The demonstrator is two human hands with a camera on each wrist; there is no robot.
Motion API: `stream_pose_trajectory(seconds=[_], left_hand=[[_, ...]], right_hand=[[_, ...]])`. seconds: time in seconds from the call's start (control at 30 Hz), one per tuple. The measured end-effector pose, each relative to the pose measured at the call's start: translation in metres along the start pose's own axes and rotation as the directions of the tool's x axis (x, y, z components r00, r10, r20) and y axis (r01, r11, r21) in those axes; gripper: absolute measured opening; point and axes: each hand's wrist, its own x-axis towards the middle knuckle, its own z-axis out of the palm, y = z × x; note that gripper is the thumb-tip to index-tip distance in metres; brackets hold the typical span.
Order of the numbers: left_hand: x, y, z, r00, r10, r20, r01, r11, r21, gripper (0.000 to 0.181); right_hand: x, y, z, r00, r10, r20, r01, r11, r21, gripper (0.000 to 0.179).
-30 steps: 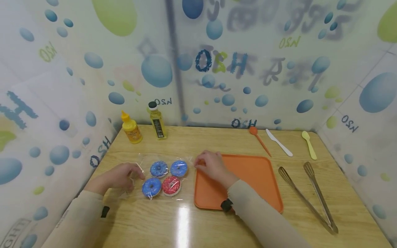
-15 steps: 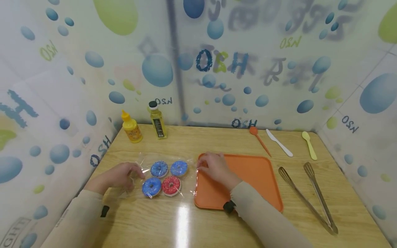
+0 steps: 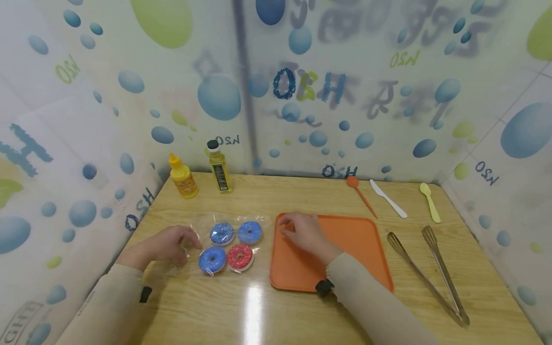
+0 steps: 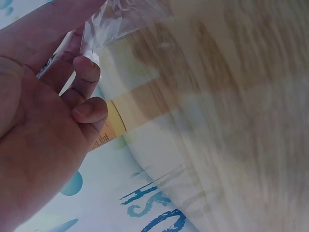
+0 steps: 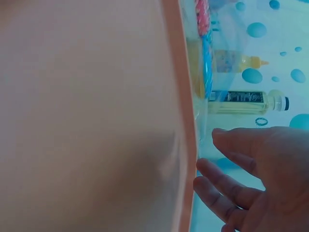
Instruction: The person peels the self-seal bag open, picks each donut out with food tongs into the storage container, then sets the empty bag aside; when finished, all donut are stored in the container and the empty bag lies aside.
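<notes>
A clear plastic bag (image 3: 207,221) lies on the table with doughnuts inside: a red one (image 3: 240,258) and three blue ones (image 3: 212,260). My left hand (image 3: 170,244) pinches the bag's left edge; in the left wrist view the plastic (image 4: 128,21) hangs from the fingertips at the top. My right hand (image 3: 308,235) hovers over the left part of an orange tray (image 3: 345,254), fingers loosely bent and holding nothing. In the right wrist view its thumb and fingers stand apart near the tray's rim (image 5: 186,121).
A yellow squeeze bottle (image 3: 184,182) and an oil bottle (image 3: 220,172) stand at the back left. An orange spoon (image 3: 360,194), white knife (image 3: 388,199) and yellow spoon (image 3: 430,201) lie at the back right. Metal tongs (image 3: 446,273) lie right of the tray.
My right hand has drifted right, away from the bag. The bag's right edge, earlier reaching over the tray's rim to that hand, now lies back left of the tray. The left hand stays put.
</notes>
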Motion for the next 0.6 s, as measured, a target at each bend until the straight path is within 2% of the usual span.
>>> stream_pose_trajectory(seconds=[0.1, 0.17, 0.27, 0.43, 0.6], left_hand=[[0.0, 0.0, 0.001, 1.0, -0.02, 0.001, 0.02, 1.0, -0.007, 0.041], [0.001, 0.0, 0.001, 1.0, -0.012, -0.003, 0.012, 1.0, -0.01, 0.042], [0.002, 0.002, 0.001, 0.999, 0.033, -0.01, -0.033, 0.999, 0.002, 0.042], [0.005, 0.006, 0.004, 0.997, 0.075, -0.031, -0.074, 0.997, 0.039, 0.042], [0.007, 0.01, 0.008, 0.99, 0.131, -0.061, -0.127, 0.99, 0.061, 0.042]], right_hand=[[-0.002, -0.003, -0.002, 1.0, -0.009, 0.012, 0.009, 1.0, -0.003, 0.013], [-0.004, -0.005, -0.002, 1.0, -0.023, 0.012, 0.023, 1.0, -0.017, 0.011], [-0.008, -0.008, -0.001, 0.999, -0.051, 0.001, 0.051, 0.997, -0.055, 0.012], [-0.014, -0.019, 0.0, 0.996, -0.094, -0.007, 0.093, 0.99, -0.109, 0.021], [-0.018, -0.023, 0.003, 0.997, -0.076, 0.004, 0.076, 0.984, -0.159, 0.025]])
